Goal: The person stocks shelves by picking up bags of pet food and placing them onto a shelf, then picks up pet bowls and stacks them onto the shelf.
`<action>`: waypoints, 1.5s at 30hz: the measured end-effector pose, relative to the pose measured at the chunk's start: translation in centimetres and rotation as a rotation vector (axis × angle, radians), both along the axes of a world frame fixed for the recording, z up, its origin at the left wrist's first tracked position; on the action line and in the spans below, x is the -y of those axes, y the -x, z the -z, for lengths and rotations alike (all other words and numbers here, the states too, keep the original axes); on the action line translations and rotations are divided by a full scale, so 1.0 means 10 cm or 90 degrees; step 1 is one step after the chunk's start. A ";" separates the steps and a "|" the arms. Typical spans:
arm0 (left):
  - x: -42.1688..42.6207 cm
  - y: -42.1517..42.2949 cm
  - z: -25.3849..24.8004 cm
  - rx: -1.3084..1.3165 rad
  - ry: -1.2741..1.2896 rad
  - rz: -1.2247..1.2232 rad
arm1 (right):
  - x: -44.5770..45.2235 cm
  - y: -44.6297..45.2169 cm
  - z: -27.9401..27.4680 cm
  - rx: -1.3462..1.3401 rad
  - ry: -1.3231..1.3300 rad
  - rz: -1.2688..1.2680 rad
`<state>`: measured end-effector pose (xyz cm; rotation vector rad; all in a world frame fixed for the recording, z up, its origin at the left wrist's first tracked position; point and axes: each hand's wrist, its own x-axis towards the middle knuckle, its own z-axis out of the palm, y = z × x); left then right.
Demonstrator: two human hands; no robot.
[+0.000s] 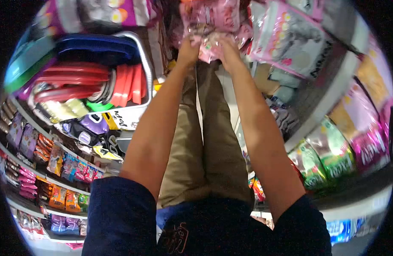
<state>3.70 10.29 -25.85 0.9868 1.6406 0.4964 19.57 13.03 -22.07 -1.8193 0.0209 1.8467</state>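
Observation:
Both my arms reach forward to a shiny pink plastic packet (210, 50) at the top middle. My left hand (189, 52) grips its left side, and my right hand (229, 52) has hold of the right side. The fingers are partly hidden and blurred against the packet. Just beyond it lie more pink plastic packets (211, 15), close enough that their edges blend together. What the packets contain cannot be read.
On the left stands a white basket (148, 64) with red and blue plastic items. A large pink and white bag (286, 42) is at the upper right. Shelves of small packets (60, 196) line the left; green bags (337, 149) and pink bags fill a right shelf.

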 end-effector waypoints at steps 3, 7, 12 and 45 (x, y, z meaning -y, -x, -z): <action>-0.16 0.01 1.18 -0.132 0.117 -0.011 | 0.15 0.16 0.81 -0.009 0.023 0.045; -0.57 -0.04 1.48 0.265 0.212 -0.366 | 0.04 0.17 1.76 -0.033 0.072 0.139; -0.49 0.15 1.63 0.075 0.111 -0.186 | 0.10 0.11 1.78 -0.097 0.043 0.213; -0.02 0.90 -5.30 0.583 0.143 -0.064 | 0.12 -0.25 -5.09 -0.147 -0.366 -0.026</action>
